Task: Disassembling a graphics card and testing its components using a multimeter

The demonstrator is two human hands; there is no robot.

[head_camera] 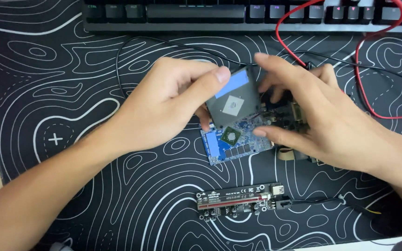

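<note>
Your left hand (173,104) pinches the grey plate (233,100) by its upper corner, tilted up off the blue board (231,142), which lies on the worktop mat (70,69) below the keyboard (210,14). Your right hand (322,116) is closed on the board's right end, thumb on its edge. Judged: plate stiff and light, board fragile; grip edges only, off the chips and blue pads.

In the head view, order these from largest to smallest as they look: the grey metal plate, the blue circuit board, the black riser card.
1. Black riser card with red slot, the longest.
2. Grey metal plate and blue circuit board: unsure, since the raised plate hides part of the board.
</note>
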